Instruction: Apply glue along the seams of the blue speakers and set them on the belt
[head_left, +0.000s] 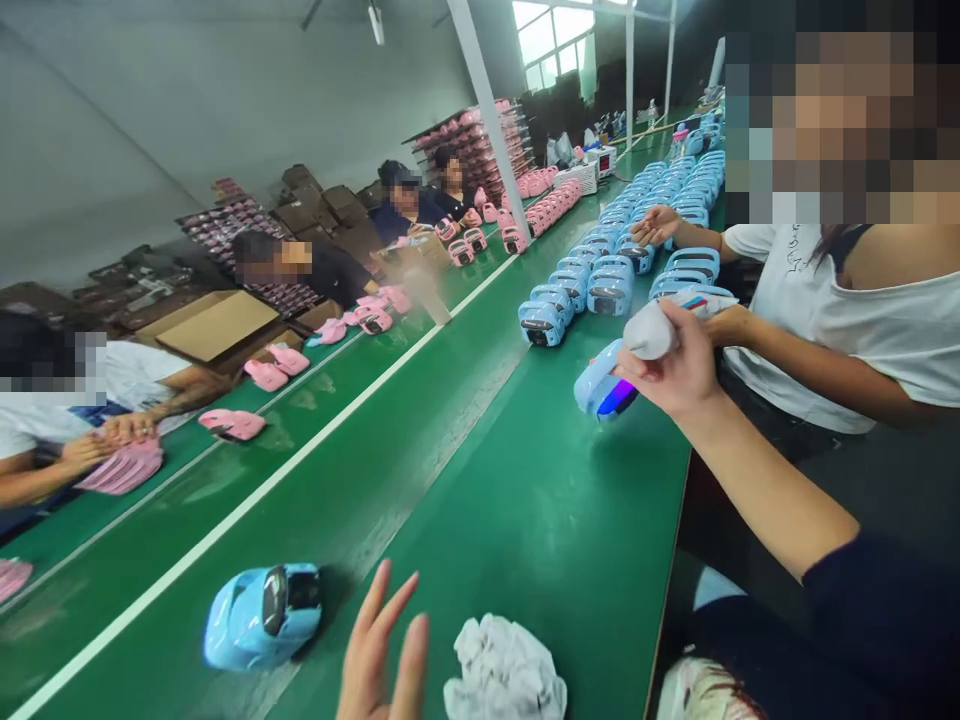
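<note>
1. Fingers of the right hand (681,365) curl around a white rounded object (649,332); whether they also grip the blue case (595,378) at their tips cannot be told.
2. Tilted, with a violet glow (616,398) at its lower edge, that blue case looks light, stiff and glossy, so probably slippery and easily scuffed; its broad sides should give the surest hold.
3. Behind these fingers, the right forearm reaches forward from a dark sleeve (862,610).
4. Well apart and nearer the wearer, the left hand (382,655) rises with fingers spread, holding nothing.
5. Left of its fingers, a second blue case (259,615) rests on the green table (585,560); to their right lies a crumpled white bundle (504,672).
6. Beyond the right fingers stand rows of blue cases (610,287), near a co-worker's hand (656,227).
</note>
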